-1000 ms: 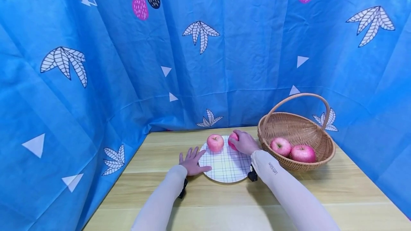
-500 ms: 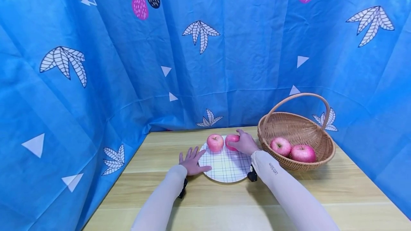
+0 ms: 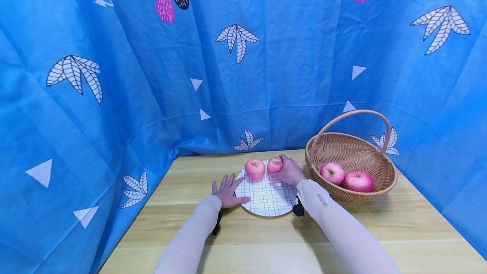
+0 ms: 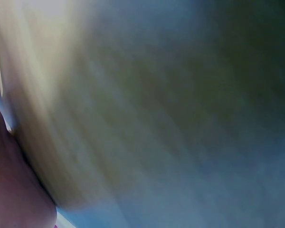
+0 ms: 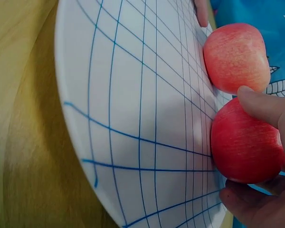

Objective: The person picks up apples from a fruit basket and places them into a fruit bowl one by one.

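Tbh you're in what looks like a little curtained-off recording booth: leaf-print blue curtain (image 3: 296, 71) on three sides, a pale wood-grain table (image 3: 251, 244) right up by it, black wrist-worn gadgets (image 3: 298, 207) on you. The checked plate (image 3: 266, 202) and wicker basket (image 3: 346, 151) feel homey, but can't tell what sort of room or building is behind that curtain.

We hold our left arm (image 3: 192, 234) and right arm (image 3: 342, 225) extended forward, the left hand (image 3: 229, 193) palm down with fingers spread, the right hand (image 3: 290, 171) gripping between curved thumb and fingers.
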`<action>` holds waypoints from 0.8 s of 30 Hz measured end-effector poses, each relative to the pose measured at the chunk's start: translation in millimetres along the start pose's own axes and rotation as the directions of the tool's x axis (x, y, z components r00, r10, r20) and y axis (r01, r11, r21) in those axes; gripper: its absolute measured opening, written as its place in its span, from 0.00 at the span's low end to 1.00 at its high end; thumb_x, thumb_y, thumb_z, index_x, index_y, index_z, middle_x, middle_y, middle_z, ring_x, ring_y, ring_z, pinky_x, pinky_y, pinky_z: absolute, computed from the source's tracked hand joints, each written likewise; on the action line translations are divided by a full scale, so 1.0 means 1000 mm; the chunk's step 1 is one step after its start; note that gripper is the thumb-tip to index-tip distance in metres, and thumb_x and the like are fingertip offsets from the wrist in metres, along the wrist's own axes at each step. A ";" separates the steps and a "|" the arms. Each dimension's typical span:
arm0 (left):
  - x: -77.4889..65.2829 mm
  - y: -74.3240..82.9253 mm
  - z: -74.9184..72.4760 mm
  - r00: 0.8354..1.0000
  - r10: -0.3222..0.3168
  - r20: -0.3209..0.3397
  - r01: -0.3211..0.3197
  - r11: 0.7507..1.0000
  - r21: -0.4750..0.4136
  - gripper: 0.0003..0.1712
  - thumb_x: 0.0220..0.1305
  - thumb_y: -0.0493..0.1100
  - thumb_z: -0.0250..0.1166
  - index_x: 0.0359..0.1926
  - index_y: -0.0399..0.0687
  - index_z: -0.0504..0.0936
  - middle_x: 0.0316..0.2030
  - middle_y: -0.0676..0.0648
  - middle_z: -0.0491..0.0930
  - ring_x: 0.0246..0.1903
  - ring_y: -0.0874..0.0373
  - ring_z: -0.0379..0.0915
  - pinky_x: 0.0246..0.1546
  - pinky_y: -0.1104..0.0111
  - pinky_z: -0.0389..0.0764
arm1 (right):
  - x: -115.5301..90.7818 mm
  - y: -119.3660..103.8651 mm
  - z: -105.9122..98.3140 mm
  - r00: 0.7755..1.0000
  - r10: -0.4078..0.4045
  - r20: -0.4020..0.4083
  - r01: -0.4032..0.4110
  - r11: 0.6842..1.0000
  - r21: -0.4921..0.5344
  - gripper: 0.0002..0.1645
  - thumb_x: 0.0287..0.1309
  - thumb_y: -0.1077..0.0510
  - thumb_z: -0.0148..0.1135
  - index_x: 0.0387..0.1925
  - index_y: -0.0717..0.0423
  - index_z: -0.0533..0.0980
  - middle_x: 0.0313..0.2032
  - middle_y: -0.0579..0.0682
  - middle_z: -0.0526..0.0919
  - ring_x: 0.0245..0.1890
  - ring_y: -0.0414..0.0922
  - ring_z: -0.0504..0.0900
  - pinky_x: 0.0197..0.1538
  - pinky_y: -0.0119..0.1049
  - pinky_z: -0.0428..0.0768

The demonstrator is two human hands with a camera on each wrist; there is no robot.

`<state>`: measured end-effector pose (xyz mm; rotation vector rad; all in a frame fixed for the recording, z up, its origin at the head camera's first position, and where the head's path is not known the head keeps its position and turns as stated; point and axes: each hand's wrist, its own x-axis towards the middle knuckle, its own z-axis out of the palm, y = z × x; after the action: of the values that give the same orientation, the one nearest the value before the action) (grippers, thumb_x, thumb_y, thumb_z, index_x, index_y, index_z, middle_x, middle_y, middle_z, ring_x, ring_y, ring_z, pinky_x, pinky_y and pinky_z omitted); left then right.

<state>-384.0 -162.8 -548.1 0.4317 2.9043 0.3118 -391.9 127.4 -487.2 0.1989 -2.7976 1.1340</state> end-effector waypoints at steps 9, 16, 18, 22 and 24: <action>-0.003 0.003 -0.003 1.000 0.004 0.015 -0.004 1.000 -0.008 0.63 0.45 0.93 0.45 0.79 0.78 0.45 0.82 0.52 0.36 0.80 0.44 0.25 0.72 0.33 0.28 | 0.005 0.000 0.002 0.999 0.031 0.019 -0.031 0.999 -0.025 0.60 0.45 0.49 0.80 0.73 0.66 0.58 0.62 0.67 0.76 0.63 0.62 0.75 0.67 0.56 0.73; -0.002 0.007 -0.002 1.000 0.012 0.026 -0.011 1.000 -0.003 0.63 0.44 0.94 0.44 0.79 0.78 0.45 0.82 0.51 0.36 0.80 0.44 0.25 0.72 0.33 0.27 | 0.006 0.002 0.000 0.998 0.053 0.014 -0.053 0.998 -0.033 0.59 0.47 0.49 0.78 0.74 0.65 0.57 0.65 0.67 0.74 0.65 0.63 0.73 0.69 0.56 0.70; -0.002 0.008 -0.003 0.999 0.011 0.030 -0.011 1.000 -0.007 0.64 0.43 0.94 0.44 0.79 0.79 0.44 0.82 0.51 0.36 0.80 0.45 0.25 0.72 0.34 0.27 | 0.006 0.003 0.000 0.999 0.051 0.010 -0.051 0.998 -0.030 0.59 0.47 0.50 0.77 0.74 0.66 0.57 0.64 0.68 0.74 0.65 0.63 0.73 0.68 0.56 0.71; -0.005 0.008 -0.004 1.000 -0.006 0.028 0.006 1.000 -0.008 0.63 0.43 0.94 0.44 0.79 0.79 0.45 0.82 0.52 0.36 0.80 0.45 0.25 0.72 0.34 0.26 | 0.009 0.000 0.003 0.999 0.044 0.023 -0.044 0.999 -0.019 0.59 0.48 0.51 0.77 0.74 0.67 0.55 0.65 0.68 0.73 0.65 0.63 0.73 0.69 0.57 0.70; -0.006 0.005 -0.005 0.999 -0.014 0.031 0.014 1.000 -0.005 0.64 0.42 0.94 0.44 0.79 0.80 0.44 0.82 0.52 0.35 0.80 0.45 0.24 0.72 0.34 0.26 | 0.010 -0.002 0.005 0.999 0.045 0.029 -0.045 0.999 -0.018 0.59 0.48 0.51 0.77 0.74 0.67 0.55 0.65 0.69 0.73 0.65 0.64 0.73 0.69 0.57 0.70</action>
<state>-377.5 -160.5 -541.5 0.4118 2.8746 0.3085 -401.6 122.2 -488.1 0.1526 -2.8499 1.1255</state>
